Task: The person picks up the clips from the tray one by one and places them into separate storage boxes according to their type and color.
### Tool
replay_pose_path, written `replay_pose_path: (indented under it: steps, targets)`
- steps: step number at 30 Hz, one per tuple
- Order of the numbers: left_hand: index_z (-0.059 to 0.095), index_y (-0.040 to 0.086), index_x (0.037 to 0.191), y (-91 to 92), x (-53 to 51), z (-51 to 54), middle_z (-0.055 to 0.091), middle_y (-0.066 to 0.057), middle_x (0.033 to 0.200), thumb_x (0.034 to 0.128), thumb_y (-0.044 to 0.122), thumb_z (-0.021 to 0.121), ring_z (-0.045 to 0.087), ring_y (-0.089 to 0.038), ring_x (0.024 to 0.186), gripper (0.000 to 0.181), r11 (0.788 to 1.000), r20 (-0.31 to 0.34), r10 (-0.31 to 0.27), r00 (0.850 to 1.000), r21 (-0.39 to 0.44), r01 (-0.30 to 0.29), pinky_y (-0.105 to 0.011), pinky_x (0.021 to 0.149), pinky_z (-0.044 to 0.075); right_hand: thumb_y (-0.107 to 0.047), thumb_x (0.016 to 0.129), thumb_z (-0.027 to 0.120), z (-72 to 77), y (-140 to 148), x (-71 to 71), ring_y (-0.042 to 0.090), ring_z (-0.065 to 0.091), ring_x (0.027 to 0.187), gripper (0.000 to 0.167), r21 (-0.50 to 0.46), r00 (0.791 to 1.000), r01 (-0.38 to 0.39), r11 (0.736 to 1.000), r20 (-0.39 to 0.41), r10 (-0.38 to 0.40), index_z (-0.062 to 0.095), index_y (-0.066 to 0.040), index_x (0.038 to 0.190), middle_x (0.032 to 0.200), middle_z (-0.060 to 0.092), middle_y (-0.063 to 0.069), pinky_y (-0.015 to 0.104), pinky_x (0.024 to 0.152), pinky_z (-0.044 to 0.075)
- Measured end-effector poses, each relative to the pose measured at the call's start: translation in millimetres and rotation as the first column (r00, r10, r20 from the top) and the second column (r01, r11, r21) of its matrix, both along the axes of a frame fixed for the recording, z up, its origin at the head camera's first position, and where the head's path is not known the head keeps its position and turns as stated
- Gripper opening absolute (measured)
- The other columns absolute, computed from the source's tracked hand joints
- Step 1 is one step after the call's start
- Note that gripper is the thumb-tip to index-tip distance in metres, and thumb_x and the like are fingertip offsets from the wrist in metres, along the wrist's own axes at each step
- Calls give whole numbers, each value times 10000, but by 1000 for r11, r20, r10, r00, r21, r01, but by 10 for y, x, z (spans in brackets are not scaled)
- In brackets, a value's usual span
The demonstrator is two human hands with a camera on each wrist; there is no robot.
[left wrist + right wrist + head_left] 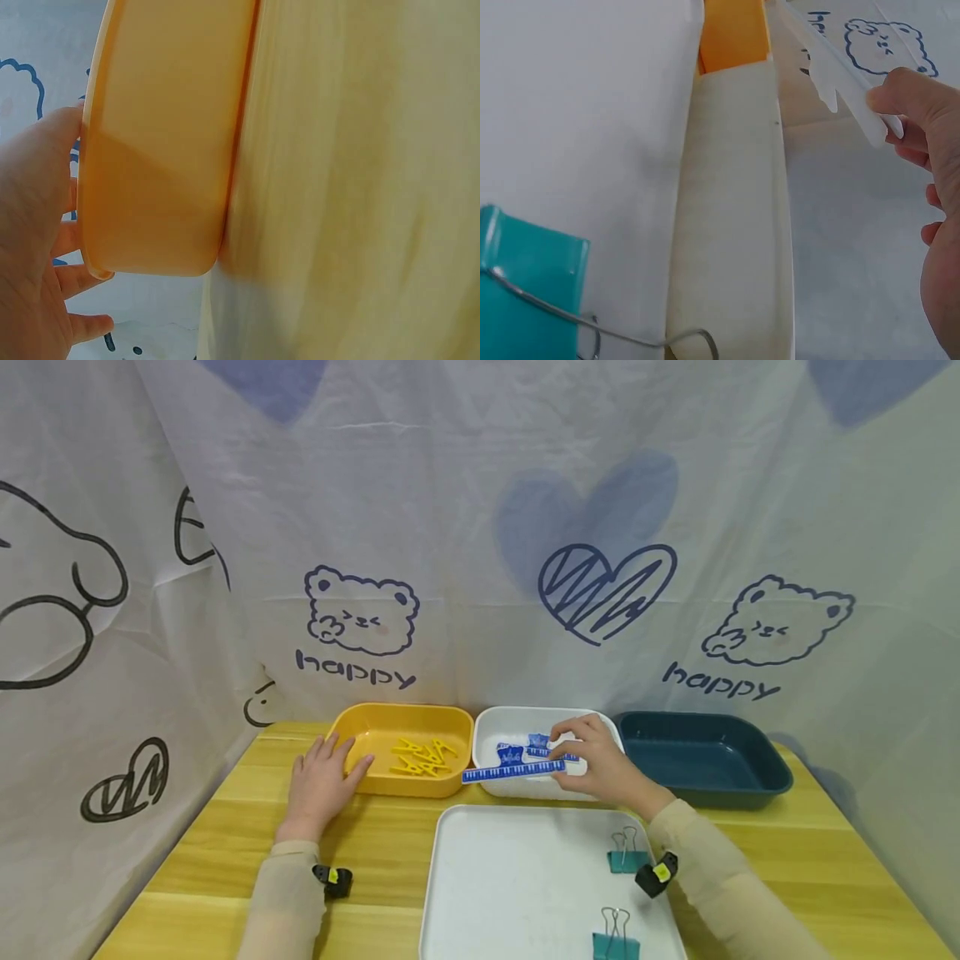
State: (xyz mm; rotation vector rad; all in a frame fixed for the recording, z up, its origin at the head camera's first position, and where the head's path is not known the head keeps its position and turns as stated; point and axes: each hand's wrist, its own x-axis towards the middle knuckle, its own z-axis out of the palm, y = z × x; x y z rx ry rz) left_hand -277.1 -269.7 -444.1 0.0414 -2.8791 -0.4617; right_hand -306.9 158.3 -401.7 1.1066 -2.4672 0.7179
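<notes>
My right hand (600, 764) pinches one end of a blue ruler (517, 770) with a piano-key pattern and a shaped piece along its upper edge. It is held above the white bin (517, 791); in the right wrist view the ruler's pale back (847, 75) shows between thumb and fingers. A second blue ruler (537, 742) lies inside that bin, partly hidden. My left hand (318, 785) rests on the left front corner of the yellow bin (390, 787), its fingers spread at the rim (88, 172). Several yellow clothespins (426, 758) lie in this bin.
A dark teal bin (705, 797) stands to the right of the white one. In front lies a white tray (517, 877) with two teal binder clips, one farther back (626, 862) and one nearer (617, 947). A printed cloth (480, 527) hangs behind the wooden table (375, 877).
</notes>
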Motion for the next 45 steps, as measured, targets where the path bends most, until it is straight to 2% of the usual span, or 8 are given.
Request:
replay_pose_path:
  steps: [5,11,22,29,33,45]
  targets:
    - [460,46,1437,-3,-2,2,325,-243,1554,999,547,406,244,-479,1438,667,1000,-3,3,1000,-4,-3,-713,1131,162,-159,759,818,19,107,-92,236,413,1107,145,-22,999,12,1000,-46,-13,743,-123,878,1153,599,29,481,931,381]
    - [448,48,1445,-6,6,12,316,-244,1557,996,574,382,234,-483,1439,695,1000,5,2,1000,-4,-2,-719,1130,151,-144,752,816,-1,211,-197,274,421,1074,142,-28,997,61,998,-39,-62,737,-128,868,1144,604,43,471,894,369]
    - [442,56,1450,-7,4,2,314,-243,1557,992,599,356,237,-485,1436,716,1000,9,8,1000,-23,-8,-718,1126,172,-165,766,805,-37,284,-312,270,413,1110,116,85,984,169,982,42,-173,744,-115,852,1151,602,41,527,947,371]
    - [442,53,1450,-5,-1,-4,303,-242,1563,994,586,368,224,-479,1444,705,1000,21,11,1000,-19,-11,-719,1128,167,-188,780,805,-72,277,-349,285,401,1153,125,161,969,200,967,114,-219,751,-105,857,1164,593,41,544,982,360]
    - [447,53,1446,-7,1,-7,310,-242,1560,996,571,383,229,-477,1443,689,1000,17,11,1000,-18,-11,-719,1127,170,-204,781,807,-112,284,-378,279,399,1147,130,186,967,200,962,123,-225,749,-113,854,1171,590,40,535,978,356]
    - [445,56,1448,-15,-11,-17,308,-241,1561,996,573,383,225,-475,1444,689,1000,15,7,1000,-8,-7,-723,1125,167,-202,761,823,-250,327,-453,271,424,1065,127,196,984,151,969,65,-166,758,-119,832,1134,593,45,525,928,352]
